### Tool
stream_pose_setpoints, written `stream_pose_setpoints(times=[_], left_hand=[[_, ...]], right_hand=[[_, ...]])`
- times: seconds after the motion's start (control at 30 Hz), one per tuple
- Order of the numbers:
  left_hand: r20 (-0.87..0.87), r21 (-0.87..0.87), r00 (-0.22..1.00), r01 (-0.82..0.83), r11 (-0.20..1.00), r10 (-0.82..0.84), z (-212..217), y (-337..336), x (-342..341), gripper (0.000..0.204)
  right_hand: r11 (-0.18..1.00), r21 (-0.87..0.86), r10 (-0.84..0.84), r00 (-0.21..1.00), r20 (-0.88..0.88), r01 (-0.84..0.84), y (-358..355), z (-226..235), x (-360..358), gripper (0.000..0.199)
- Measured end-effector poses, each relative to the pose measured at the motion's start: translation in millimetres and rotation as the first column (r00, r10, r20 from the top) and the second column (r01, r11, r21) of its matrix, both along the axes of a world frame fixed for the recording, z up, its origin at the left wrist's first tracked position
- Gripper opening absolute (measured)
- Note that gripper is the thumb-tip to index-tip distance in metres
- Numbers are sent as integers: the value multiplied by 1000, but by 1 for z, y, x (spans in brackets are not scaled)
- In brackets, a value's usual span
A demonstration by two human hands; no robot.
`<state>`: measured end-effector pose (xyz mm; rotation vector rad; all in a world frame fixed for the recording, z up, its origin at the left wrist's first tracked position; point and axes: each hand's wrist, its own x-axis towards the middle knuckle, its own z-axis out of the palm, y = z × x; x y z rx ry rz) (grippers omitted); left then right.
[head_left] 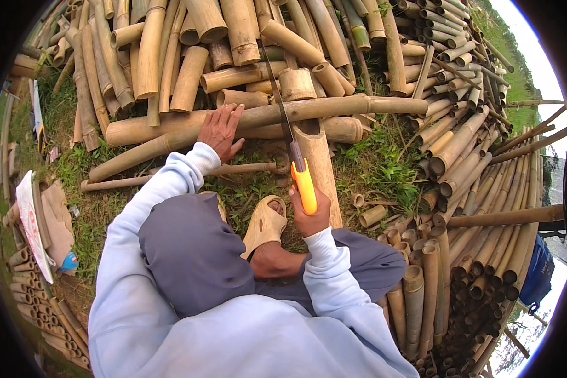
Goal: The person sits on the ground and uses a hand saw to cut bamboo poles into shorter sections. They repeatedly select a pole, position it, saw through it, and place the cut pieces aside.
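My right hand (311, 213) is closed around the orange handle of a hand saw (304, 187). The saw's long dark blade points away from me and lies against a long bamboo pole (334, 108), crossing it. My left hand (222, 131) rests on the same pole, left of the blade, with its fingers stretched out. The pole lies slantwise over a thicker bamboo piece (343, 130) and beside a split, upright-looking bamboo post (324, 170). Whether the blade has cut into the pole cannot be made out.
Cut bamboo pieces (189, 82) are heaped at the far side. More bamboo is stacked at the right (460, 170) and lower right (414, 296). A thin bamboo stick (246, 169) lies near my feet. White sacking (31, 220) and a blue bag (538, 274) lie at the sides.
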<state>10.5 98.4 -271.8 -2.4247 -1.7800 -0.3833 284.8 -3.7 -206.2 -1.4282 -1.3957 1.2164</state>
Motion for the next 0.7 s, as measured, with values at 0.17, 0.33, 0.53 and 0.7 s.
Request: stream_pose_setpoints(times=[0.17,0.33,0.53,0.7], left_hand=[[-106,-96,991,-92,991,82,-33,38,9,65],[-66,-162,997,-57,985,47,-41,47,3,56],[75,-409,997,23,912,9,-32,61,-8,60],[155,-386,987,105,916,-48,-31,54,-6,62]], right_hand=[[984,175,-46,989,139,22,-4,-12,0,12],[999,42,-9,973,232,-1,-35,0,19,19],[998,48,10,945,327,-27,-130,67,58,24],[997,64,20,957,291,-40,-70,39,23,10]])
